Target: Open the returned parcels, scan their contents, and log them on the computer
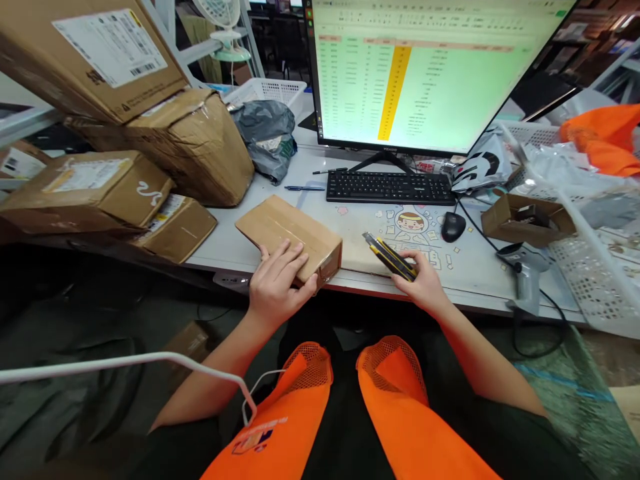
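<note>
Pressing on the near end of the box [287, 230], the left hand [277, 283] lies flat with fingers spread and thumb round the corner, steadying it rather than gripping. The box sits slantwise on the counter [465, 280], its near corner right at the front edge above the person's lap. The right hand [425, 283] is closed round a yellow and black knife [390, 257], tip pointing away and leftward, toward the box; how far the blade is out I cannot tell.

The main hazard, as I judge it, is the left fingers lying close to where that tip points — a slip across the cardboard could reach them. A hard push might tip the box off the edge, and a deep cut could score whatever is inside. The mouse [453, 227] lies near the knife hand and could get knocked.
</note>
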`<state>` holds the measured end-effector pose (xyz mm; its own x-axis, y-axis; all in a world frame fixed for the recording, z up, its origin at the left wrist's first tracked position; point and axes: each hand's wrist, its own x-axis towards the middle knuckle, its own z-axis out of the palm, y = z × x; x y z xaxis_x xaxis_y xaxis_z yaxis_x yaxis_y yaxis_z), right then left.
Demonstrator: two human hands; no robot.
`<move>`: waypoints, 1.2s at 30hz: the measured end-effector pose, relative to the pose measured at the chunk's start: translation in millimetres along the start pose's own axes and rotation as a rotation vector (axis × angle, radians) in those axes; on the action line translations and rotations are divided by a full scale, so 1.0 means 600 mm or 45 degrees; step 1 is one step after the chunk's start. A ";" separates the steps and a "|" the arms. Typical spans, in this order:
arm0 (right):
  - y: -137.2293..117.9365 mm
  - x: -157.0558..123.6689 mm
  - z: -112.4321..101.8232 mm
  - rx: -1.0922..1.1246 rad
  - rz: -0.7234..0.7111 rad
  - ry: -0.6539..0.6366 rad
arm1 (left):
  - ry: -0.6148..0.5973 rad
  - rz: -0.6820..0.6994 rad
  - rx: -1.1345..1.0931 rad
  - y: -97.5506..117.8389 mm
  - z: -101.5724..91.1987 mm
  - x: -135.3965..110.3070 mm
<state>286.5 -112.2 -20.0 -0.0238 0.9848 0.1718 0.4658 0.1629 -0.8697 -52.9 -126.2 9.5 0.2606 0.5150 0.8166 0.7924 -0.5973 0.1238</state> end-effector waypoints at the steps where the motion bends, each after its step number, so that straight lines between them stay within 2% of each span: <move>1: -0.012 -0.003 0.011 0.182 0.078 -0.111 | 0.005 0.013 0.012 0.000 -0.002 0.001; 4: -0.035 -0.012 0.043 0.571 0.220 -0.390 | 0.038 0.063 0.042 -0.004 -0.002 0.001; 6: -0.042 -0.019 0.059 0.538 0.120 -0.414 | 0.048 0.083 0.064 -0.007 0.000 0.000; 11: -0.049 -0.041 0.080 -0.131 -0.517 -0.238 | -0.018 0.082 0.122 -0.012 -0.002 -0.002; 14: -0.056 -0.048 0.086 -0.460 -0.716 -0.262 | -0.058 0.120 0.089 -0.011 -0.008 0.002; 18: -0.066 -0.044 0.088 -0.699 -0.876 -0.207 | -0.187 0.094 0.059 -0.013 -0.019 0.006; 21: -0.072 -0.035 0.086 -0.783 -0.928 -0.161 | -0.238 0.092 0.032 -0.014 -0.023 0.006; 26: -0.076 -0.026 0.082 -0.825 -0.954 -0.075 | -0.189 0.144 0.030 -0.011 -0.023 0.006; 32: -0.089 -0.027 0.086 -0.858 -0.867 -0.047 | -0.188 0.083 -0.001 -0.012 -0.017 0.007; 36: -0.075 0.005 0.053 -0.878 -0.747 0.031 | -0.166 0.087 -0.015 -0.009 -0.015 0.006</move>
<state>237.4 -114.9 5.2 -0.4092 0.7520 0.5168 0.8115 0.5589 -0.1707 -61.3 -126.5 16.7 0.3834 0.5478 0.7436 0.7641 -0.6403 0.0777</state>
